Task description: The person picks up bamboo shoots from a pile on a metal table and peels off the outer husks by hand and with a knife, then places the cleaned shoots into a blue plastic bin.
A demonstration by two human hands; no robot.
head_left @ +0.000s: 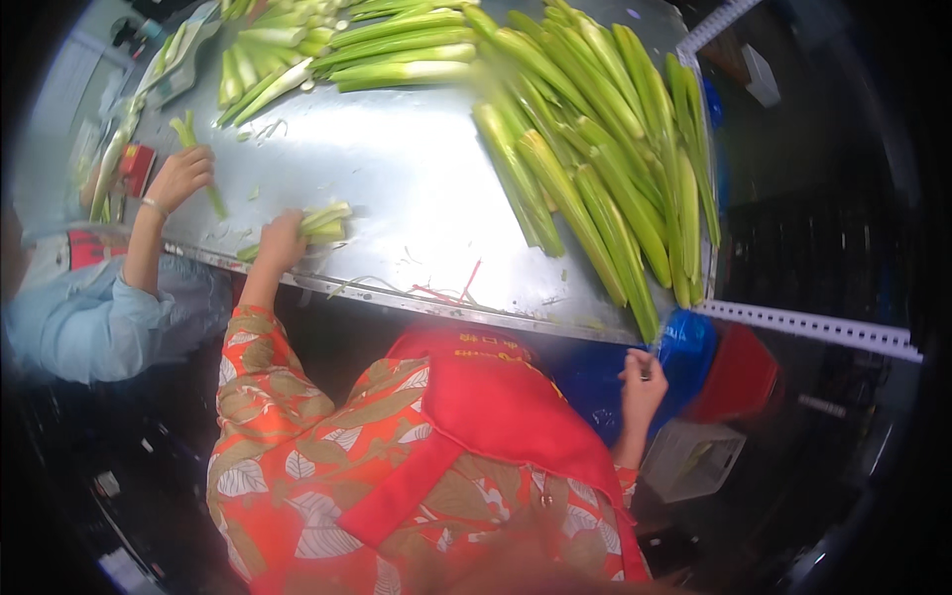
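Tabletop (397, 159): near edge runs slantwise just in front of the red apron (496, 416); a broad stretch of metal lies between the left hand (282, 241) and the large celery heap (595, 139), whose lowest stalk tip reaches the near edge at right. Left grip closed over a short celery bundle (325, 223), resting just inside that edge. Right hand (644, 385) out past the edge, beside blue plastic (684, 339); fingers curled in, contents of the grip cannot be told. Counts: one co-worker's hand (181, 177) on one green stalk (214, 201); one red box (137, 169); two thin red strips (472, 278); heaped stalks overlap too much to count. Surface silvery, with scattered green scraps (254, 192). Dark floor around; grey crate (670, 471) below, at right.
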